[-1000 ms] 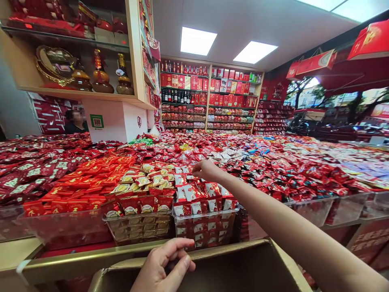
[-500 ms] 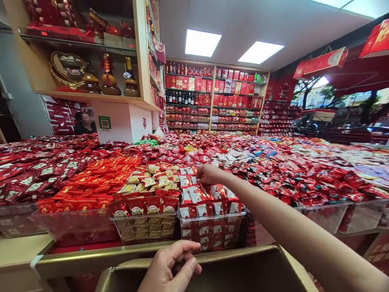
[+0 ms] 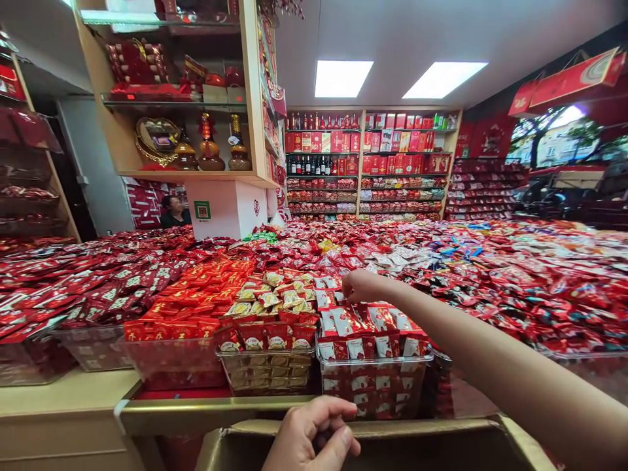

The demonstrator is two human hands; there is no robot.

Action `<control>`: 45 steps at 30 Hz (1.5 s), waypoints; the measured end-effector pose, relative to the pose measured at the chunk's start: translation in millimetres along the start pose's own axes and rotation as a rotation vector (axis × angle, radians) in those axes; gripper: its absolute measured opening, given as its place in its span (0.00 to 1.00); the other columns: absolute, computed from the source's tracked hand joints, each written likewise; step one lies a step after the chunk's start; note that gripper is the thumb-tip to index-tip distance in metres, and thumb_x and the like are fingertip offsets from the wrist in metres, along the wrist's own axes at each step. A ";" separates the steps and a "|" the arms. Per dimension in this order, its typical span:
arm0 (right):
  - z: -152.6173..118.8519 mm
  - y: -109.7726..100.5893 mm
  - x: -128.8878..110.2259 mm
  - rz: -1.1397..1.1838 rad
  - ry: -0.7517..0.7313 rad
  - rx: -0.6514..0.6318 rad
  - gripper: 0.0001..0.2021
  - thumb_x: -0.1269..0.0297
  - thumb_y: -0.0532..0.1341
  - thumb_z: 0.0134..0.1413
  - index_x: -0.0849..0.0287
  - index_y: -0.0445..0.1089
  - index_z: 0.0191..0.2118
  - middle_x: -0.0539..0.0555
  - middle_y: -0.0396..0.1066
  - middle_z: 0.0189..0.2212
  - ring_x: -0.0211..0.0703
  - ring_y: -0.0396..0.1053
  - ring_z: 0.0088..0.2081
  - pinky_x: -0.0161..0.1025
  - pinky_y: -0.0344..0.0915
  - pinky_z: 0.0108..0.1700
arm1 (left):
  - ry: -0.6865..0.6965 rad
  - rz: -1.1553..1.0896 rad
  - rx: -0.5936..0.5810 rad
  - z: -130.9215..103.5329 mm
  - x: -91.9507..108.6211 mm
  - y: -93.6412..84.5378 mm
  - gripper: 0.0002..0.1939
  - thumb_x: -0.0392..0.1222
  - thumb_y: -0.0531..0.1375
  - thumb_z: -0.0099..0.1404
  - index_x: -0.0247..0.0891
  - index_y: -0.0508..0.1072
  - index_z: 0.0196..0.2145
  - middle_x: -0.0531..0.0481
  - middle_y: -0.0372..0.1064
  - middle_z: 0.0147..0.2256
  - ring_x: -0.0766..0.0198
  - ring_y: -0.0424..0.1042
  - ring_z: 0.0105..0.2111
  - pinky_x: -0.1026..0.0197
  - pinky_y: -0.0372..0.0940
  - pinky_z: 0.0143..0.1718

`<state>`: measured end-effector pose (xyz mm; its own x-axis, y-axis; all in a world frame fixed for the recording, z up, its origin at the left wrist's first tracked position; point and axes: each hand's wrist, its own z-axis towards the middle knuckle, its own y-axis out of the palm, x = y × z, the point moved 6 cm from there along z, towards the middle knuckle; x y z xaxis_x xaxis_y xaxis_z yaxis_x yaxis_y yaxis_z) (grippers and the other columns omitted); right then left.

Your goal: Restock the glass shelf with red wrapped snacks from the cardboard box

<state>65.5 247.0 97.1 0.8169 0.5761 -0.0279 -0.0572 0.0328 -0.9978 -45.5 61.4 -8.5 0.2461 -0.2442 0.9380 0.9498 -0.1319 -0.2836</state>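
My right hand (image 3: 364, 286) reaches over the clear bin of red-and-white packets (image 3: 363, 347), its fingers bent down at the packets toward the back. Whatever its fingertips may hold is hidden. Low in the view, my left hand (image 3: 316, 432) is half curled above the near cardboard box (image 3: 417, 428), thumb and fingers apart with nothing seen between them. Just left of the red-and-white packets is a bin of red-and-gold packets (image 3: 267, 337). Farther left lie bright orange-red packets (image 3: 171, 327).
Heaped wrapped packets (image 3: 490, 275) spread across the wide display. A white pillar (image 3: 216, 209) stands under a wooden shelf unit (image 3: 191, 171) at left, with a person (image 3: 174, 212) beyond. A gold rail (image 3: 210, 407) edges the counter.
The view has turned slightly left, so the scene sits farther right. My right hand remains over the same bin, and my left hand keeps its half-curled pose above the box.
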 end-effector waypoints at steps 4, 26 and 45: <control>-0.5 2.5 -2.9 -0.056 -0.043 0.012 0.07 0.70 0.61 0.43 0.59 0.75 0.31 0.55 0.75 0.30 0.43 0.70 0.32 0.33 0.59 0.30 | 0.011 0.012 -0.009 0.2 3.2 0.7 0.13 0.44 0.57 0.56 0.36 0.73 0.37 0.48 0.74 0.24 0.66 0.68 0.24 0.65 0.60 0.28; -20.8 -50.3 5.4 -0.197 0.077 0.359 0.07 0.71 0.54 0.46 0.63 0.69 0.30 0.58 0.71 0.31 0.44 0.67 0.33 0.34 0.56 0.32 | 0.032 0.032 -0.015 -0.2 6.3 0.6 0.12 0.42 0.56 0.57 0.36 0.73 0.37 0.48 0.75 0.25 0.65 0.69 0.24 0.65 0.60 0.28; -20.7 -14.4 -7.2 -0.046 -0.004 0.153 0.07 0.69 0.58 0.43 0.59 0.73 0.31 0.51 0.74 0.30 0.40 0.69 0.32 0.31 0.60 0.32 | 0.033 0.081 -0.048 0.7 5.4 0.1 0.11 0.41 0.54 0.58 0.38 0.72 0.38 0.49 0.74 0.25 0.65 0.69 0.26 0.65 0.60 0.28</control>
<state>72.3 225.4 110.5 0.8187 0.5740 0.0181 -0.1067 0.1830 -0.9773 -43.9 60.7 -3.3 0.3145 -0.2870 0.9048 0.9166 -0.1560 -0.3680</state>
